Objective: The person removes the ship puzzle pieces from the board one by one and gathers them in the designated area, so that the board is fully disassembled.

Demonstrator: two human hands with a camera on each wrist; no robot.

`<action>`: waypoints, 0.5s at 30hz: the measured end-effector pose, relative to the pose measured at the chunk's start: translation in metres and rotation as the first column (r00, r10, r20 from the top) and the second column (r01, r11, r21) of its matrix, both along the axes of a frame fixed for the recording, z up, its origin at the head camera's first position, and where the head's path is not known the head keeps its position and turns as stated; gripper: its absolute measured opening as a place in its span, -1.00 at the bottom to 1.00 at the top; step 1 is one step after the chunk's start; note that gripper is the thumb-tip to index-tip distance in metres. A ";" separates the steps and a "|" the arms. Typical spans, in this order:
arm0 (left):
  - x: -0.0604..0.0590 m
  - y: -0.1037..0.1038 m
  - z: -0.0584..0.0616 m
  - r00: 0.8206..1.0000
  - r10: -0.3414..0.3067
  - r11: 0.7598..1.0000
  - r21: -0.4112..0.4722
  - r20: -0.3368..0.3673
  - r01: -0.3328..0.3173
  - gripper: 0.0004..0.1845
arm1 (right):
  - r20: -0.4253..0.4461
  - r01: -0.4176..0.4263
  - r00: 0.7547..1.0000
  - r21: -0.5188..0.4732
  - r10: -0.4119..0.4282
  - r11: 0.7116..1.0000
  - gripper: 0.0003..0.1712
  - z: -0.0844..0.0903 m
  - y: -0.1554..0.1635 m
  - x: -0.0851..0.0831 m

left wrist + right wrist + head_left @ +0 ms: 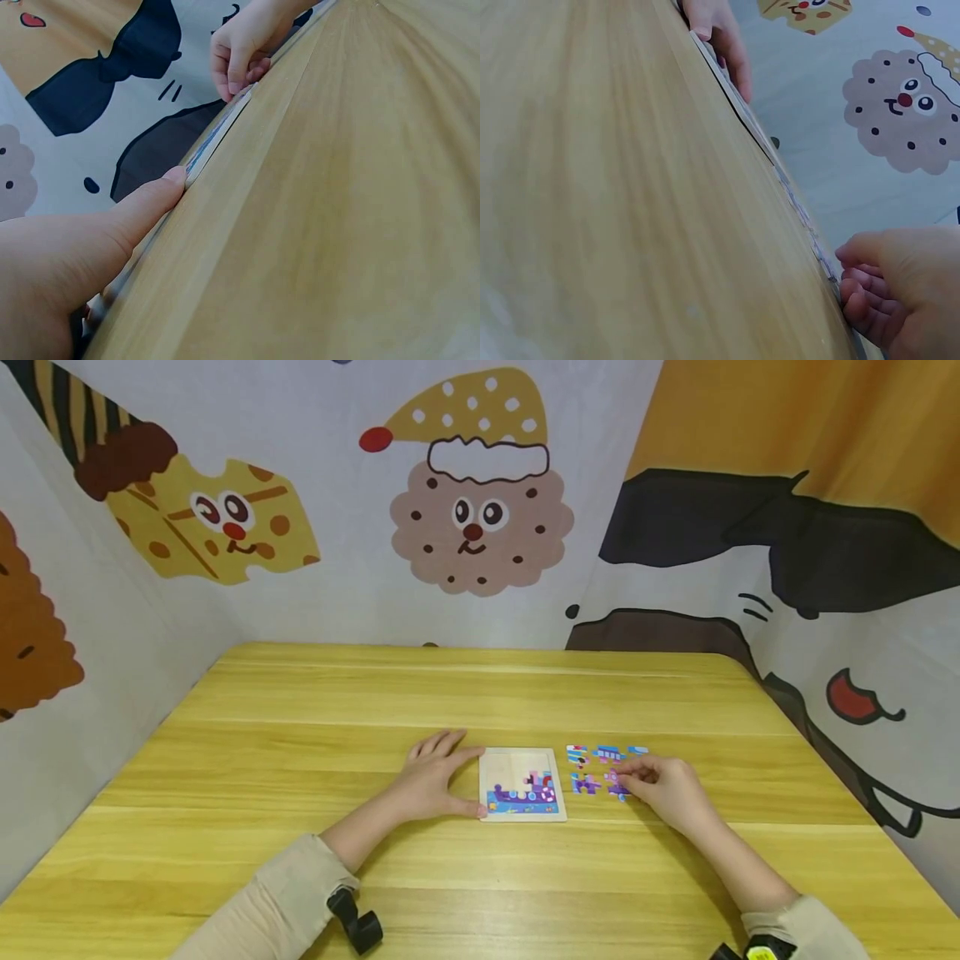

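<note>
A square wooden jigsaw tray (517, 759) lies on the table, its lower part filled with a purple-and-blue ship picture and its upper part bare wood. My left hand (431, 778) rests at the tray's left side with fingers spread, thumb at the near corner and index finger by the far one. Over the loose pieces to the right, my right hand (670, 789) has curled fingers, and its thumb and fingertips pinch a purple puzzle piece (615, 788); the fingers partly hide it. In the right wrist view the right hand (892, 289) is low at the pieces' edge.
Several loose pieces lie in two rows right of the tray, among them a blue-and-purple piece (608, 753) and a purple piece (585, 784). The wooden table (480, 877) reaches back to a cartoon-printed cloth (315, 610).
</note>
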State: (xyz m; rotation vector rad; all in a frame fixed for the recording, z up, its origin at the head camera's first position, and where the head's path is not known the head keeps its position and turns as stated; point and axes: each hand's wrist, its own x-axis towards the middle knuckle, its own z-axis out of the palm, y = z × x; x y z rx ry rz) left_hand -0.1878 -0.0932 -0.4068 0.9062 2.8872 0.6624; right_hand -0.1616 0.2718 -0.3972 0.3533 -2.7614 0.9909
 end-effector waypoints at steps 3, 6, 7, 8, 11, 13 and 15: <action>0.000 0.000 0.000 1.000 0.000 1.000 -0.002 0.000 0.000 0.05 | -0.016 0.005 1.000 -0.002 -0.005 1.000 -0.91 0.002 -0.002 0.001; 0.000 -0.001 0.000 1.000 0.000 1.000 -0.004 0.001 0.000 0.05 | -0.037 0.006 0.999 0.001 -0.006 1.000 -0.92 0.004 -0.007 0.001; 0.000 -0.001 0.000 1.000 0.000 1.000 -0.005 0.002 0.000 0.05 | -0.038 0.005 0.999 0.002 -0.005 1.000 -0.91 0.005 -0.009 0.002; 0.000 0.000 0.001 1.000 0.001 1.000 -0.005 0.002 -0.001 0.05 | -0.040 0.001 0.999 -0.001 -0.001 1.000 -0.90 0.006 -0.011 0.002; 0.001 0.000 0.001 1.000 0.002 1.000 -0.008 0.001 -0.002 0.05 | -0.039 -0.024 0.999 -0.030 0.023 0.999 -0.85 0.007 -0.019 0.004; 0.001 0.000 0.001 1.000 0.002 1.000 -0.010 -0.001 -0.002 0.05 | -0.042 -0.044 0.998 -0.050 0.042 0.998 -0.82 0.007 -0.023 0.004; 0.000 0.000 0.001 1.000 0.001 1.000 -0.010 -0.003 -0.001 0.05 | -0.050 -0.066 0.997 -0.070 0.062 0.995 -0.79 0.006 -0.027 0.005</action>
